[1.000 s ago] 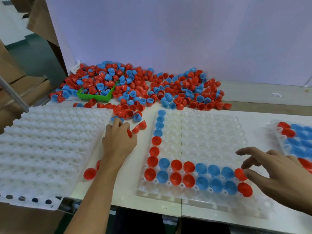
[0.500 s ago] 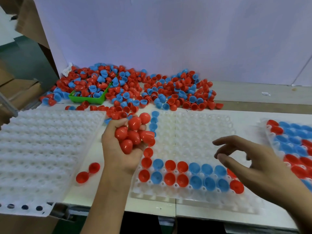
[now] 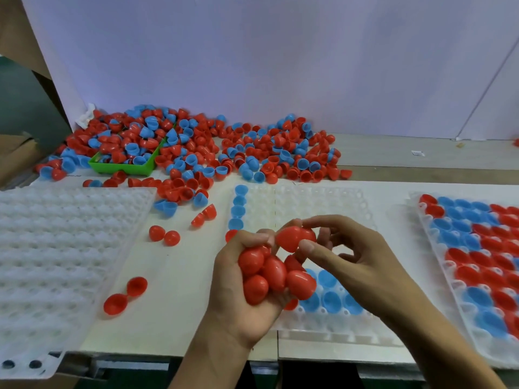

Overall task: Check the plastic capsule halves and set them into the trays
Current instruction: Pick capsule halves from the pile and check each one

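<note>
My left hand (image 3: 238,301) is cupped palm-up above the middle tray's front left corner and holds several red capsule halves (image 3: 269,275). My right hand (image 3: 354,262) pinches one red capsule half (image 3: 293,237) between thumb and forefinger, just above the handful. The white middle tray (image 3: 309,203) carries a column of blue halves (image 3: 238,204) on its left and blue halves (image 3: 328,299) along the front, partly hidden by my hands. A big heap of red and blue halves (image 3: 238,153) lies at the back.
An upturned white tray (image 3: 56,248) lies at the left. At the right a tray (image 3: 432,256) is largely filled with red and blue halves. A green bin (image 3: 120,167) sits in the heap. Loose red halves (image 3: 125,296) lie between the left and middle trays.
My left hand scooped up red halves near the heap and carried them right, over the middle tray. My right hand came left from the tray's front right and took one half.
</note>
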